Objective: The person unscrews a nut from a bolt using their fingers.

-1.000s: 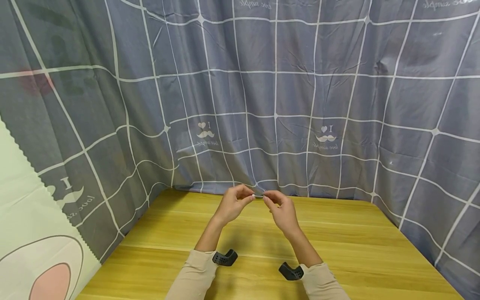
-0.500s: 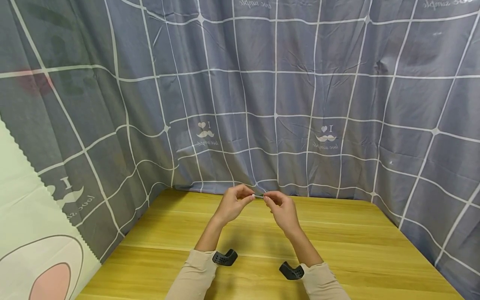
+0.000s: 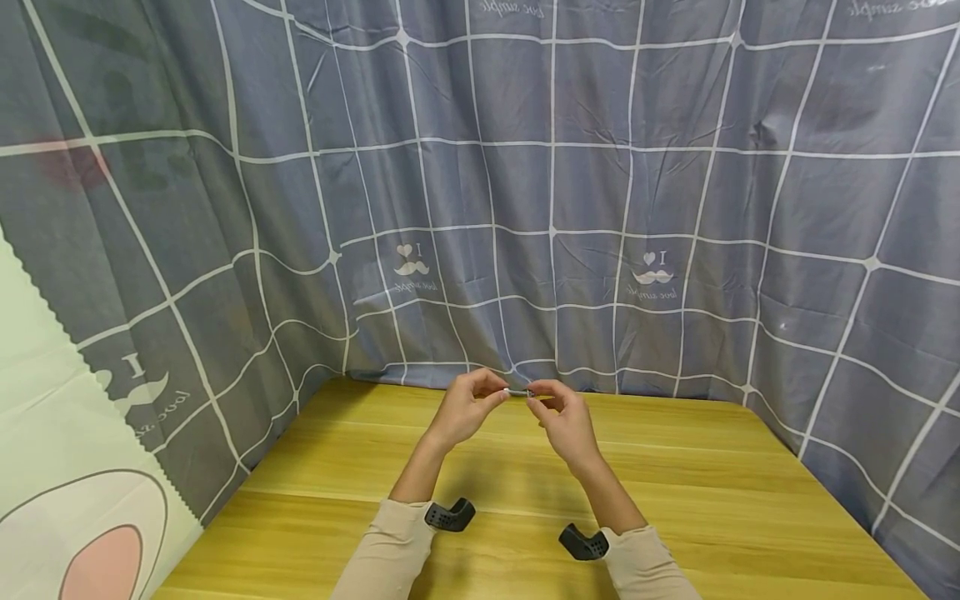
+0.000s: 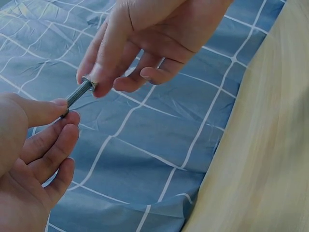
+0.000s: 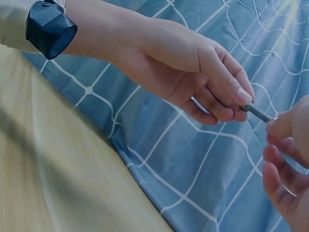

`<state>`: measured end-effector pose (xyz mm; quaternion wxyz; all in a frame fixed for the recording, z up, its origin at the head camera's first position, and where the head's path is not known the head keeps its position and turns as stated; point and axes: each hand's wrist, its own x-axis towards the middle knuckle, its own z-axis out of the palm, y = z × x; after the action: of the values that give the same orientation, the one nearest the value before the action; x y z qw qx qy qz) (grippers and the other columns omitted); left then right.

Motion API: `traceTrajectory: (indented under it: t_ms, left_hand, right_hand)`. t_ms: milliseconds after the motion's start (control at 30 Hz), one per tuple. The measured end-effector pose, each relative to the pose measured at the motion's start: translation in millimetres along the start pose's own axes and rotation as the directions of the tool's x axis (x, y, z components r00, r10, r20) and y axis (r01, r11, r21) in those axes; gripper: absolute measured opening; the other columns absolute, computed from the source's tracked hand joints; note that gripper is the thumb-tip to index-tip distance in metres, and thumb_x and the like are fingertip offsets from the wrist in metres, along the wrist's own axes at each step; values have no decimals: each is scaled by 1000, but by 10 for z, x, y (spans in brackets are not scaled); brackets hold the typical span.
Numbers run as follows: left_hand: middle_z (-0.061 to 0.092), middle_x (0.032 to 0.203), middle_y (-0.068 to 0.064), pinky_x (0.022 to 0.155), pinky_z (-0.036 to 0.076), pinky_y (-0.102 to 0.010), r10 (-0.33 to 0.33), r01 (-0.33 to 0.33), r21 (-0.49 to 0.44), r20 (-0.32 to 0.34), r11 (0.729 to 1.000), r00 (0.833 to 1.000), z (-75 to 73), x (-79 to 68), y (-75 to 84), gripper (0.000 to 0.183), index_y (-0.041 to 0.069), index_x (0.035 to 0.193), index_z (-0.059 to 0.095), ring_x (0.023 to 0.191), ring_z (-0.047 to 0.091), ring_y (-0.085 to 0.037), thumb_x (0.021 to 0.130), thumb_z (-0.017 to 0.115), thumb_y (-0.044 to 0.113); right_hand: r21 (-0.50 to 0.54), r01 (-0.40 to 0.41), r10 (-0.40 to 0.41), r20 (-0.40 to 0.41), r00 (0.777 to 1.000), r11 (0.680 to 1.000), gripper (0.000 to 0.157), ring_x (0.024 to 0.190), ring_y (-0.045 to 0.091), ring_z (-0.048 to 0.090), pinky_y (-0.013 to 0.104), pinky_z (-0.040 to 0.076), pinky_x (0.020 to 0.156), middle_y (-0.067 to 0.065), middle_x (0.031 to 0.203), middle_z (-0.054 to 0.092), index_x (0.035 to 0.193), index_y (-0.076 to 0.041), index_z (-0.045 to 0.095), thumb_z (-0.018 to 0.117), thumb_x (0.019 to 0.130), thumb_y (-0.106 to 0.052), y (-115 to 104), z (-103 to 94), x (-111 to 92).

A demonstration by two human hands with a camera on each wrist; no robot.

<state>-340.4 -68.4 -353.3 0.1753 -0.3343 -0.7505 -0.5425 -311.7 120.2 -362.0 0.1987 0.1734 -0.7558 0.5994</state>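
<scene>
A threaded metal bolt (image 3: 517, 392) is held level between both hands above the far part of the table. My left hand (image 3: 461, 410) pinches one end between thumb and fingertips. My right hand (image 3: 566, 421) pinches the other end. In the left wrist view the bolt (image 4: 78, 94) shows its bare thread, and a wider metal piece, perhaps a nut, peeks out at the right fingertips. The left hand (image 4: 36, 145) covers most of the near end there. In the right wrist view the right hand (image 5: 289, 154) hides the far tip, while the left hand (image 5: 193, 67) grips opposite.
A yellow wood-grain table (image 3: 510, 533) spreads below the hands. A grey-blue checked curtain (image 3: 555, 192) hangs behind and around it. Pale cloth with a pink print (image 3: 67, 433) hangs at left. Black wrist devices (image 3: 452, 515) sit at both sleeves.
The right thumb and fingertips have shifted slightly on the bolt's end, and a little more metal shows there. The left hand stays in place.
</scene>
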Motion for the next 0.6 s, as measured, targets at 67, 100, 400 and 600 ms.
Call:
traceTrajectory:
  t_ms: [67, 100, 400, 600]
  left_hand:
    - [72, 97, -26, 77, 52, -33, -2, 2, -6, 2, 1000, 1000, 2, 4, -1, 9, -13, 103, 69, 86, 67, -35, 96, 68, -7]
    - [72, 96, -26, 76, 51, -32, -4, 4, -6, 2, 1000, 1000, 3, 5, -1, 9, -13, 103, 69, 85, 67, -34, 96, 68, -7]
    - [73, 96, -21, 77, 52, -34, -11, 11, -2, -4, 1000, 1000, 2, 0, 7, 8, -11, 103, 70, 86, 67, -33, 96, 69, -6]
    - [73, 96, -20, 76, 52, -35, -10, 10, -5, -6, 1000, 1000, 0, 2, 16, 7, -10, 102, 70, 85, 66, -33, 96, 68, -6]
  right_hand:
    - [-1, -6, 6, 5, 1000, 1000, 21, 96, 39, 67, 30, 54, 70, 25, 115, 68, 118, 9, 69, 68, 98, 4, 0, -3, 4]
    - [-3, -14, 14, 7, 1000, 1000, 22, 95, 37, 67, 32, 55, 71, 25, 116, 68, 120, 8, 69, 68, 99, 2, -1, -4, 6]
    - [3, -10, 10, 26, 1000, 1000, 18, 94, 36, 67, 36, 55, 73, 25, 108, 70, 117, 9, 69, 64, 101, 2, 187, -5, 63]
    - [16, 19, -19, 7, 1000, 1000, 24, 97, 32, 66, 30, 54, 71, 19, 117, 69, 122, 2, 69, 70, 100, -5, 421, 10, 134]
